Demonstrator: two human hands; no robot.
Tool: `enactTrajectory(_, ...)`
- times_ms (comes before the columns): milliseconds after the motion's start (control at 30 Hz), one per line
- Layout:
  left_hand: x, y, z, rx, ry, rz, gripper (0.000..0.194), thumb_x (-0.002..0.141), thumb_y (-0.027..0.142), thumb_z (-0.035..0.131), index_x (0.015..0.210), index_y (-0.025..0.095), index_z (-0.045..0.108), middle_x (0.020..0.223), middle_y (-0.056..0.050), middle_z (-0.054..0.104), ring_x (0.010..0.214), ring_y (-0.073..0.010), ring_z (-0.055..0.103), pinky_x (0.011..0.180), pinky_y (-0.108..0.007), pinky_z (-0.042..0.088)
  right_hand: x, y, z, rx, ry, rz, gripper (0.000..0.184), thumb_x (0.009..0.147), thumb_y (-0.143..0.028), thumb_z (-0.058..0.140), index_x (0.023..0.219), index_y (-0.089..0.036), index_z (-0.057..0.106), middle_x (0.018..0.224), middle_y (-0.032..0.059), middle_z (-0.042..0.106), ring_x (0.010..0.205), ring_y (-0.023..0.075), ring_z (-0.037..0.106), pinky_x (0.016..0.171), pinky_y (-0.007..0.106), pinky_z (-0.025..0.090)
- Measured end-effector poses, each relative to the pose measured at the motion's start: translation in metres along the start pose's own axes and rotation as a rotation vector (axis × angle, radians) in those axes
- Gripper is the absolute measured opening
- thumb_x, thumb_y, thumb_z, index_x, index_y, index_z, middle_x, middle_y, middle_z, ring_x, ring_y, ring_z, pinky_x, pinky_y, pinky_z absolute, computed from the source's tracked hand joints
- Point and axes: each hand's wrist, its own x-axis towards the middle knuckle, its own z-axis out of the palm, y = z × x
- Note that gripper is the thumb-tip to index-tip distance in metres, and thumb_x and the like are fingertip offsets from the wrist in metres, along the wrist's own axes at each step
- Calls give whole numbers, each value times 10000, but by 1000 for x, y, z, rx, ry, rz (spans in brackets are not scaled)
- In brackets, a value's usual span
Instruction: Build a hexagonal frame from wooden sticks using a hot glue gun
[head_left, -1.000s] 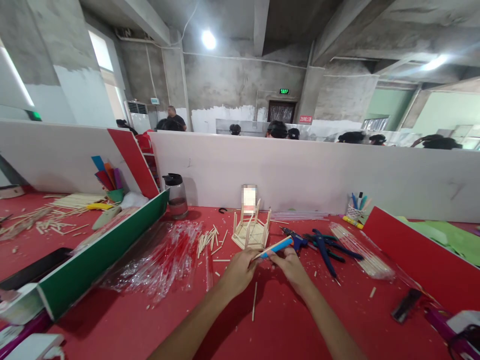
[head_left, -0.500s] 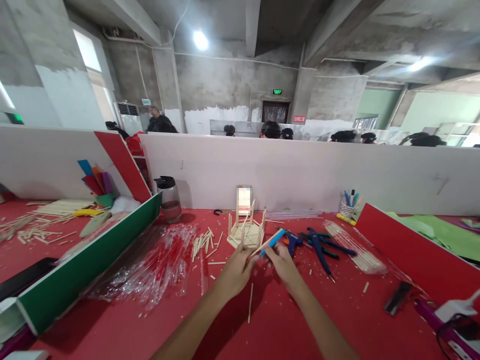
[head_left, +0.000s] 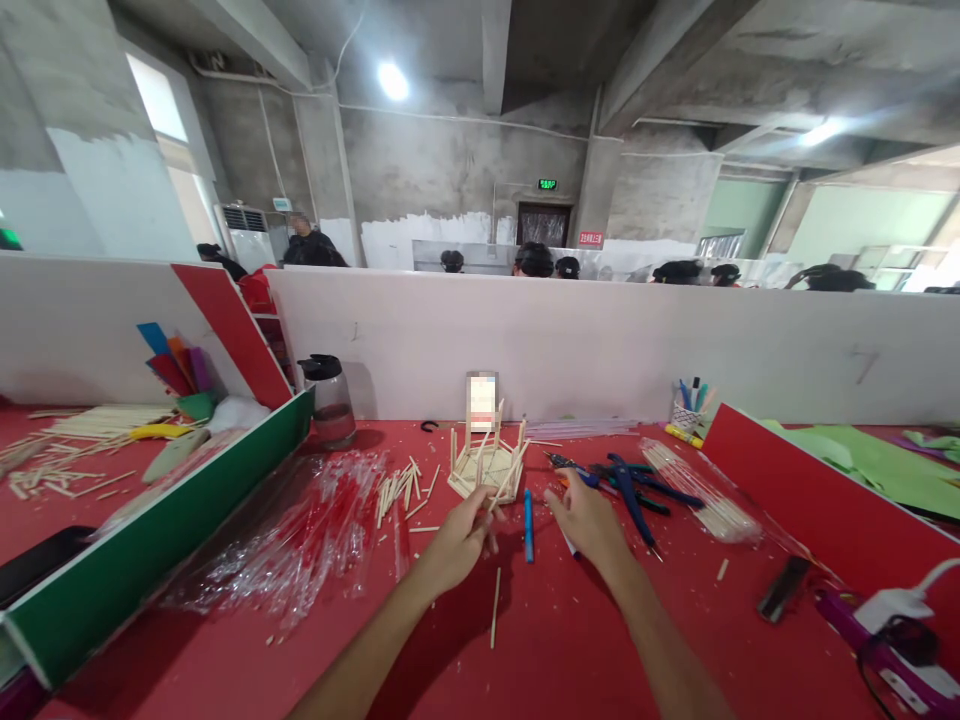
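My left hand (head_left: 459, 540) is closed, pinching a thin wooden stick (head_left: 504, 492) that points up and to the right. Just behind it stands a small frame (head_left: 469, 474) of pale sticks with a six-sided base and several upright posts. A blue marker pen (head_left: 529, 527) lies on the red table between my hands. My right hand (head_left: 589, 515) reaches toward the blue glue gun (head_left: 582, 473), fingers apart, with nothing visible gripped. Under its palm shows part of a small pale thing (head_left: 571, 545) that I cannot make out. One loose stick (head_left: 495, 608) lies nearer to me.
Cut sticks (head_left: 399, 490) and clear plastic wrapping (head_left: 292, 530) lie to the left, near a green divider (head_left: 172, 520). Pliers (head_left: 634, 500) and bagged sticks (head_left: 701, 495) lie right. A phone (head_left: 482, 402) and a water jug (head_left: 328, 402) stand at the back.
The blue marker has left my right hand and now lies on the table. My right hand has moved right, toward the glue gun. My left hand still holds the stick.
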Motion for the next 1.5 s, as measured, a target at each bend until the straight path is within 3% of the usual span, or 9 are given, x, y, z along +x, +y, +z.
enactTrajectory(100, -1, 0, 0, -76, -38, -28, 290, 903, 364, 494, 1152, 217, 505, 1012, -44, 609, 644, -134, 614, 624, -275, 486, 6, 29, -22, -162, 152, 32, 313, 921, -304, 463, 1157, -158, 608, 1015, 145, 687, 976, 286, 634, 820, 350, 432)
enactTrajectory(200, -2, 0, 1, -96, -61, -30, 256, 892, 385, 527, 1071, 203, 535, 966, -32, 607, 716, -141, 628, 660, -267, 494, 9, 63, -36, -343, 299, 189, 441, 887, -416, 513, 1249, -176, 586, 1280, 196, 581, 1192, 368, 519, 943, 473, 396)
enactTrajectory(367, 1, -3, 2, -233, -49, -42, 285, 869, 450, 591, 972, 193, 522, 930, -43, 646, 741, -148, 653, 704, -283, 513, 12, 102, -37, -391, 118, 393, 779, 838, -653, 485, 1450, -174, 432, 1467, 234, 420, 1373, 430, 336, 1052, 657, 230)
enactTrajectory(533, 2, 6, 0, -359, -37, -121, 335, 799, 442, 685, 891, 199, 473, 865, -54, 699, 720, -143, 667, 696, -269, 502, 15, 104, -33, -479, 36, 391, 684, 875, -575, 489, 1427, -173, 454, 1369, 244, 513, 1292, 413, 454, 1040, 637, 248)
enactTrajectory(733, -3, 22, -2, -385, -40, -77, 452, 799, 418, 694, 1131, 216, 461, 1235, -141, 616, 757, -141, 702, 730, -303, 547, 18, 95, -44, -481, 159, 362, 565, 893, -437, 530, 1337, -87, 529, 1247, 256, 578, 1166, 405, 555, 1002, 521, 356)
enactTrajectory(900, -6, 32, -5, -306, -29, -3, 569, 819, 408, 671, 1329, 257, 471, 1441, -149, 455, 819, -144, 695, 741, -310, 566, 17, 90, -64, -149, 284, 71, 553, 887, -436, 483, 1312, -86, 537, 1258, 230, 587, 1199, 350, 535, 990, 461, 422)
enactTrajectory(1067, -6, 36, -11, -292, -49, -17, 617, 809, 391, 690, 1363, 192, 509, 870, -43, 683, 856, -176, 665, 820, -333, 540, -3, 61, -79, 261, -139, -236, 601, 893, -577, 465, 1323, -165, 553, 1346, 152, 593, 1235, 308, 541, 1063, 451, 400)
enactTrajectory(1233, -7, 39, -12, -311, -64, -21, 658, 779, 397, 720, 1376, 197, 526, 803, -28, 663, 823, -177, 645, 837, -343, 506, -21, 22, -80, 272, -486, -283, 608, 886, -602, 517, 1338, -202, 588, 1345, 122, 615, 1209, 324, 568, 1029, 434, 432)
enactTrajectory(1500, -6, 36, -18, -244, -136, -26, 649, 800, 350, 695, 1403, 210, 501, 804, -26, 647, 761, -165, 625, 775, -323, 496, -25, 1, -68, 238, -544, -322, 612, 893, -618, 482, 1327, -206, 613, 1319, 114, 637, 1191, 329, 579, 1006, 408, 434)
